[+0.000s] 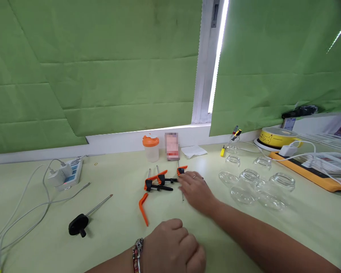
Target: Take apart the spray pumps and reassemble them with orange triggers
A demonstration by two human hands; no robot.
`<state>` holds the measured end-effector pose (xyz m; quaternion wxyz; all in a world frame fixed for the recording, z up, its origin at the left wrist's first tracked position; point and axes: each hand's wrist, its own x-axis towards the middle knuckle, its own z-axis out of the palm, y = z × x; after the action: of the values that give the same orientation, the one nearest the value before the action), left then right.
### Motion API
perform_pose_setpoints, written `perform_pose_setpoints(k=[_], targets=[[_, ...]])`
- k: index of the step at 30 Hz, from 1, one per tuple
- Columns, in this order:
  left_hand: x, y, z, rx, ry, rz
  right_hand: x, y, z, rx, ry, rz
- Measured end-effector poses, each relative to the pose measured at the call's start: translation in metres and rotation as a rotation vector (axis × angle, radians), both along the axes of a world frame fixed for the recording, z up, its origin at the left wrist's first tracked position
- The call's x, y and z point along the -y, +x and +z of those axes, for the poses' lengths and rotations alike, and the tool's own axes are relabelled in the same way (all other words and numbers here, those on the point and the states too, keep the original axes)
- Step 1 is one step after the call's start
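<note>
My right hand [193, 188] reaches over the table with its fingers curled around a small bar clamp [180, 170]. Orange and black parts of it show beyond the fingertips, and the palm covers the rest. Two similar clamps, an upper one [162, 179] and a lower one [155, 186], lie just to the left. Below them is a loose bent orange lever [143, 209]. My left hand [174, 248], with a bracelet at the wrist, is closed in a loose fist near the front, and nothing shows in it. A screwdriver-like rod with a black handle [78, 224] lies at left.
Several clear glass jars [246, 187] stand at right. A power strip [71, 174] with white cables is at left, an orange-edged one [304, 170] at far right. At the back are an orange-lidded cup [150, 146], a pink box [172, 146] and a tissue [193, 151].
</note>
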<state>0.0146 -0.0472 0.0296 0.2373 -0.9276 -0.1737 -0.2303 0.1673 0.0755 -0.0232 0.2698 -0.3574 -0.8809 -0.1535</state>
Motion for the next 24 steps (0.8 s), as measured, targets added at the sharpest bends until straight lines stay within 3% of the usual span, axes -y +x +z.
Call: perform_pose_setpoints(k=[2,6,9,12,15,19,24], targets=[[0.008,0.005,0.002,0.054,0.034,-0.056,0.023,-0.028,-0.004,0.078,0.021,0.198],[0.019,0.012,-0.006,0.202,0.035,0.032,0.059,-0.09,-0.005,0.202,0.044,0.525],[0.026,0.011,-0.01,0.189,0.004,0.106,0.076,-0.136,0.002,0.19,-0.078,0.549],[0.033,0.008,-0.005,0.157,-0.015,0.111,0.087,-0.176,0.007,0.154,-0.219,0.543],[0.035,0.006,0.006,0.158,-0.024,0.102,0.092,-0.204,0.006,0.15,-0.206,0.561],[0.032,0.008,0.012,0.198,0.043,0.027,0.09,-0.22,0.0,0.152,-0.16,0.555],[0.031,0.012,0.006,0.24,0.028,0.095,0.081,-0.218,-0.003,0.197,-0.17,0.579]])
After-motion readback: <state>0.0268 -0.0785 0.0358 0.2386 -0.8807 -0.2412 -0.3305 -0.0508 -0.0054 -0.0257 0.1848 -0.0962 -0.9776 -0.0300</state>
